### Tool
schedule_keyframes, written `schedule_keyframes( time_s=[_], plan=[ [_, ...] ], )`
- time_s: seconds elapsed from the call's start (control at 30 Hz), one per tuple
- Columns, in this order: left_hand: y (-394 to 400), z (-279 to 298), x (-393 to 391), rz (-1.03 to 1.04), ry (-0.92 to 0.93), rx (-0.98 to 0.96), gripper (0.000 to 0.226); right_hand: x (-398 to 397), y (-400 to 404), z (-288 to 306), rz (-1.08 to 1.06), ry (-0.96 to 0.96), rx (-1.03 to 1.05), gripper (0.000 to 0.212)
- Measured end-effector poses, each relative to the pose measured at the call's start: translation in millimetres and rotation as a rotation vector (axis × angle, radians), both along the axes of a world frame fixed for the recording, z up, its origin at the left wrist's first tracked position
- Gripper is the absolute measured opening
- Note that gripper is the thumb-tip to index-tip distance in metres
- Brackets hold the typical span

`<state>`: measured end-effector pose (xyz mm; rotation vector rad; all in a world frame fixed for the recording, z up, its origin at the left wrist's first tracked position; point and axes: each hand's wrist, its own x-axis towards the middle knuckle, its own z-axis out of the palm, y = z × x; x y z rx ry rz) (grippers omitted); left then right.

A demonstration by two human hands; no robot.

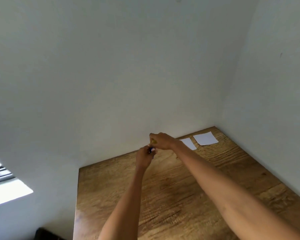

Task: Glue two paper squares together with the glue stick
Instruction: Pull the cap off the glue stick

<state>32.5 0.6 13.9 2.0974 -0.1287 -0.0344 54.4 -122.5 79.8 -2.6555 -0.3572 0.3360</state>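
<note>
Gripping the glue stick (152,150) with both hands over the wooden table (171,196), pretty blurry tbh.

The dark body is gripped by the left hand (143,157), the yellowish cap end is pinched by the right hand (162,141), and two white paper squares (205,138) are seen lying flat just right of the right hand, near the corner.

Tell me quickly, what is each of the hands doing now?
Left hand: grips the glue stick body.
Right hand: pinches the yellow cap end of it, above the wooden table.
</note>
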Motion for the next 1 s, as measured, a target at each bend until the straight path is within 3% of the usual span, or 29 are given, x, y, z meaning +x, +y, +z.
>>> schedule_keyframes(
  time_s=[0.3, 0.43, 0.6, 0.83, 1.0],
  plan=[
    [32, -1, -23, -0.11, 0.012, 0.078, 0.018, -14, -12, 23, 0.139, -0.004, -0.019, 0.028],
    [44, -7, -36, -0.008, -0.001, 0.044, 0.017, -27, -21, 15, -0.046, -0.065, 0.27, 0.036],
    [52, -9, -54, 0.05, 0.051, -0.107, 0.021, -55, -5, -42, -0.336, -0.066, 0.497, 0.034],
    [46, -24, -64, 0.175, 0.082, -0.156, 0.024, -67, 32, -99, -0.564, -0.169, 0.507, 0.024],
    [47, -35, -66, 0.243, 0.03, -0.213, 0.025, -62, 32, -118, -0.513, -0.191, 0.299, 0.026]
  ],
)
